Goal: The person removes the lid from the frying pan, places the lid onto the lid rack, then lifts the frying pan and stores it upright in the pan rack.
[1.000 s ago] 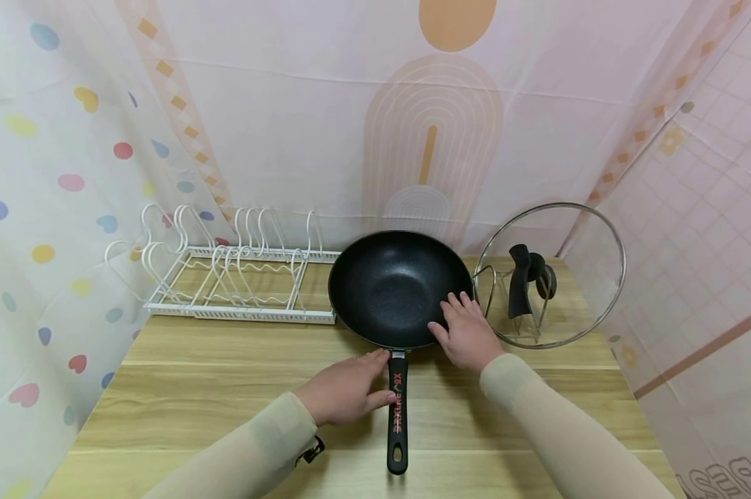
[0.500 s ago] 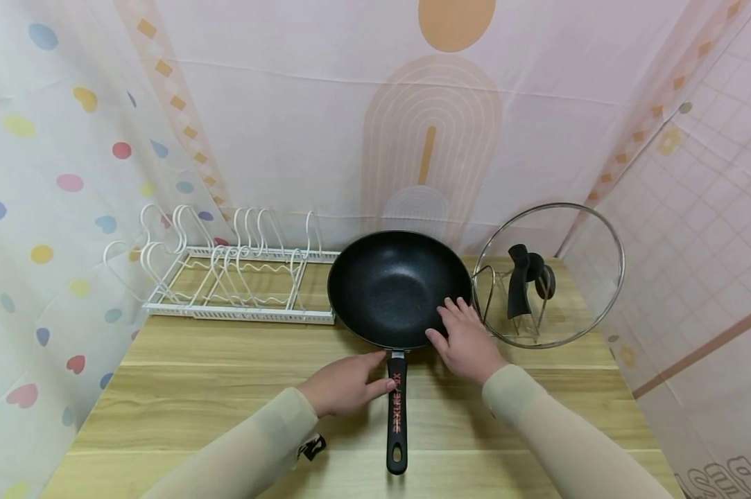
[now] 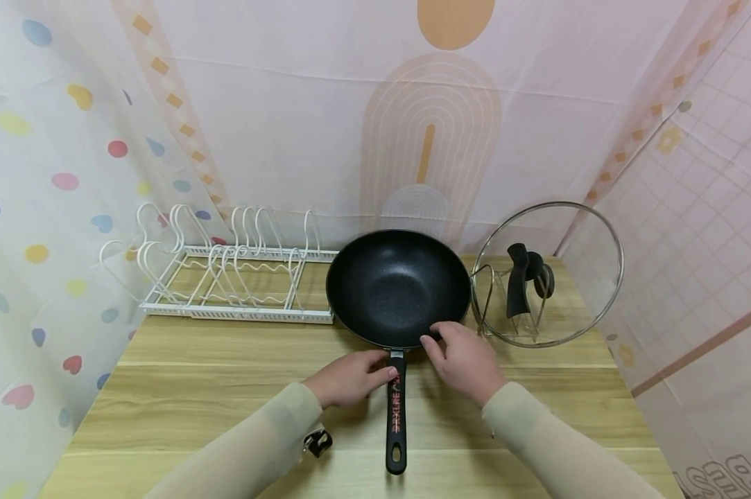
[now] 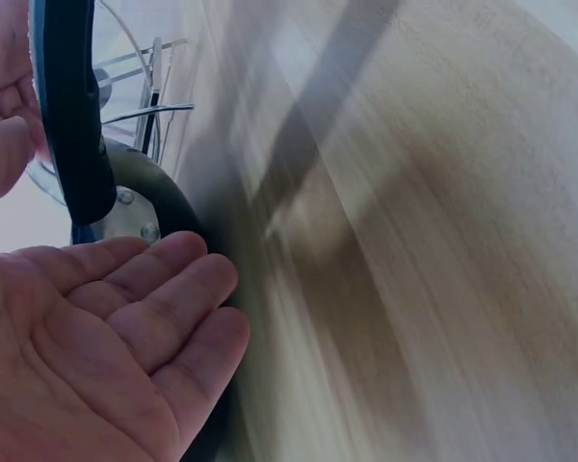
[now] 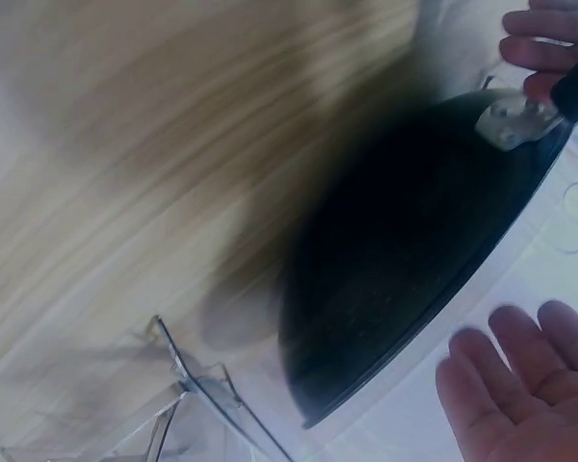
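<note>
A black wok point(image 3: 398, 287) sits on the wooden table, its long handle point(image 3: 396, 430) toward me. My left hand point(image 3: 349, 378) is left of where the handle joins the pan, thumb tip at the handle's edge. In the left wrist view its fingers point(image 4: 188, 318) lie extended beside the wok's underside, not curled round the handle. Over the near right rim is my right hand point(image 3: 465, 360), fingers slightly bent. The right wrist view shows those fingers point(image 5: 515, 375) loosely extended, with a gap to the wok's outer wall point(image 5: 395, 260).
A white wire rack point(image 3: 238, 315) with upright loops stands left of the wok. To the right, a glass lid point(image 3: 584, 277) with a black knob leans upright in a small metal stand point(image 3: 490, 291). A patterned curtain point(image 3: 288, 138) hangs behind the table.
My right hand has drawn back toward me, from inside the wok's right side to its near rim, fingers bending more. The left hand has shifted slightly up along the handle. The wok stays put.
</note>
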Action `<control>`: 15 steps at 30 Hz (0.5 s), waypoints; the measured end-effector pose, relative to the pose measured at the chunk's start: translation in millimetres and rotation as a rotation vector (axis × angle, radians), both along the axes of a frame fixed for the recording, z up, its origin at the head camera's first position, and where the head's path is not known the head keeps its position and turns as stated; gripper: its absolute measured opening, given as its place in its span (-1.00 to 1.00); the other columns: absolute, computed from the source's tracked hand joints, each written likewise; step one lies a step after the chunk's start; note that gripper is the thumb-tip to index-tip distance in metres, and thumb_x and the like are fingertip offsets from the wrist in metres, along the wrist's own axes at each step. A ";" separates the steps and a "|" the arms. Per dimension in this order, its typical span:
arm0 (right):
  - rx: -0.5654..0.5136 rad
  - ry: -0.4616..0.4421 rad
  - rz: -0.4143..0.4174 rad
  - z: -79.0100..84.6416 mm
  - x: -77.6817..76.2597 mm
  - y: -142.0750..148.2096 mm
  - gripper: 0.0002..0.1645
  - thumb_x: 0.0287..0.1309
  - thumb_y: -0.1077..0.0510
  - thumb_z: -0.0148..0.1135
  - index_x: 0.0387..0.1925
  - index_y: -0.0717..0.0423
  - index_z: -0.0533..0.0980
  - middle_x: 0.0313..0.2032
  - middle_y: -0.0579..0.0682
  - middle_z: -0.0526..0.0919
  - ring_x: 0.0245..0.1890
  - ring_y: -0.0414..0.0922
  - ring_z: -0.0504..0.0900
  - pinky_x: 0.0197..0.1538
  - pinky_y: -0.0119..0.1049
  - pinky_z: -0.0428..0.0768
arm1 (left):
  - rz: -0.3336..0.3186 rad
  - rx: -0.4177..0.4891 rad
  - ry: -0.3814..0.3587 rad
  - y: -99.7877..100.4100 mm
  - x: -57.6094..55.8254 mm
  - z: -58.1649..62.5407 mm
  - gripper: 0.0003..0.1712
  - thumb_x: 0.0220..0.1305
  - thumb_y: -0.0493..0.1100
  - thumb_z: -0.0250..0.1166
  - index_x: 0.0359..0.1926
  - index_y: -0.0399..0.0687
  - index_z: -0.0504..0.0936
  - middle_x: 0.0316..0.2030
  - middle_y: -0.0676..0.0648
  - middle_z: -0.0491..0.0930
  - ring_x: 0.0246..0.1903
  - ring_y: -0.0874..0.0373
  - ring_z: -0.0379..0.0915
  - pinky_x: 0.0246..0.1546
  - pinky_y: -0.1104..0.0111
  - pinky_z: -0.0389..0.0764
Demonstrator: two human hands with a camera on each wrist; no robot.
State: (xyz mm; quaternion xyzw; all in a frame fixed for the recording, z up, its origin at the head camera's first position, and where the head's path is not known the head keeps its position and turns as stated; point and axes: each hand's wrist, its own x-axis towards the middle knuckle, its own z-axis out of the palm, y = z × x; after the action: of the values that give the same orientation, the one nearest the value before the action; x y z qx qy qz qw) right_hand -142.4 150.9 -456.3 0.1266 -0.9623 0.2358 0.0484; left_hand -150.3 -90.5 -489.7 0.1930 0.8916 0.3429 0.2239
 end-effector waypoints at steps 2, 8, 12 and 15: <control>-0.001 0.000 -0.006 -0.3 3.0 -2.8 -0.60 0.52 -0.11 0.18 -0.02 0.13 0.68 -0.03 0.07 0.78 0.00 0.04 0.75 0.12 0.04 0.69 | 0.007 0.017 -0.007 0.9 -1.2 -1.9 -0.28 0.57 0.30 0.08 0.44 -0.10 0.52 0.32 -0.16 0.61 0.34 -0.11 0.52 0.40 -0.13 0.46; -0.034 -0.133 -0.001 -2.4 10.5 -9.6 -0.69 0.51 -0.11 0.20 -0.31 -0.06 0.63 -0.38 -0.15 0.64 -0.41 -0.19 0.53 -0.24 -0.18 0.59 | 0.026 0.087 -0.049 3.6 -4.5 -7.3 -0.39 0.59 0.27 0.08 0.33 -0.04 0.62 0.12 -0.07 0.69 0.08 0.04 0.57 0.26 -0.07 0.56; -0.060 -0.235 0.023 -4.8 16.0 -13.6 -0.66 0.52 -0.14 0.17 -0.36 -0.08 0.61 -0.48 -0.19 0.57 -0.48 -0.21 0.47 -0.33 -0.25 0.50 | 0.042 0.138 -0.064 5.9 -5.5 -9.8 -0.50 0.60 0.22 0.09 0.19 0.01 0.69 -0.08 0.00 0.68 -0.11 0.11 0.52 0.02 0.10 0.58; -0.076 -0.271 0.058 -8.6 19.3 -15.2 -0.64 0.53 -0.15 0.15 -0.32 -0.06 0.63 -0.50 -0.19 0.56 -0.48 -0.21 0.47 -0.33 -0.25 0.49 | 0.055 0.167 -0.074 7.6 -6.8 -12.1 -0.56 0.60 0.21 0.09 0.05 0.04 0.72 -0.24 0.03 0.62 -0.22 0.13 0.48 -0.15 0.21 0.51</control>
State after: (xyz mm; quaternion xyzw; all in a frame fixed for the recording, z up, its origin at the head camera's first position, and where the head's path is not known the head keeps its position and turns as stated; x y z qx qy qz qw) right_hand -123.1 135.7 -464.8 0.1193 -0.9463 0.2885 -0.0839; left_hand -157.1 -82.9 -501.8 0.1738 0.8559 0.4292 0.2303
